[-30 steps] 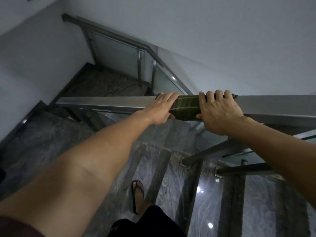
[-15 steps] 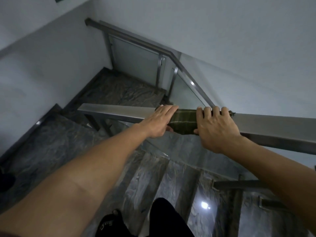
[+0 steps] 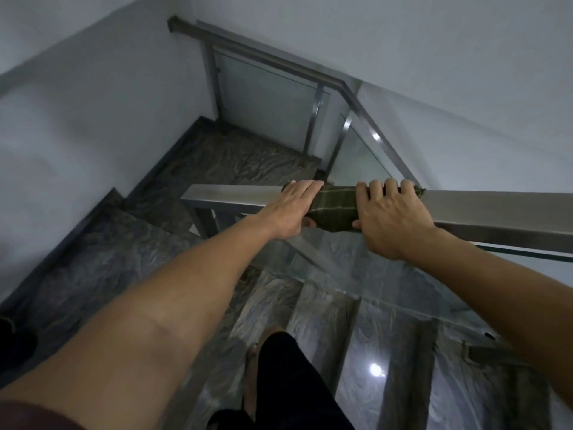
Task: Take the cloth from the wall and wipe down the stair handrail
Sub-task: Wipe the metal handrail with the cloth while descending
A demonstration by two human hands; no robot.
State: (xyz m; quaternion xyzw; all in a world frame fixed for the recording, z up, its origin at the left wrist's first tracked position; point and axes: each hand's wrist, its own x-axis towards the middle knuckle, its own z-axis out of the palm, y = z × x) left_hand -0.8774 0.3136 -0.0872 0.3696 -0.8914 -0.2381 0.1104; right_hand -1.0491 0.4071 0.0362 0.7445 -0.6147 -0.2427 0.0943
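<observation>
A dark green checked cloth (image 3: 336, 209) is wrapped over the flat steel stair handrail (image 3: 483, 209), which runs across the view from its left end toward the right edge. My left hand (image 3: 294, 209) lies on the cloth's left end, fingers flat on top and thumb under the rail. On the cloth's right end, my right hand (image 3: 387, 218) grips with fingers curled over the far edge of the rail. Both hands press the cloth against the rail, and most of it shows between them.
Below the rail, grey marbled steps (image 3: 325, 311) descend to a landing (image 3: 235, 162). A second handrail with glass panels (image 3: 266, 97) runs along the far flight. White walls close in at left and behind. My leg and sandalled foot (image 3: 257, 361) stand on a step.
Both hands have slid the cloth leftward along the handrail, closer to its left end. The camera has moved down the stairs and tilted, so the far railing sits more central.
</observation>
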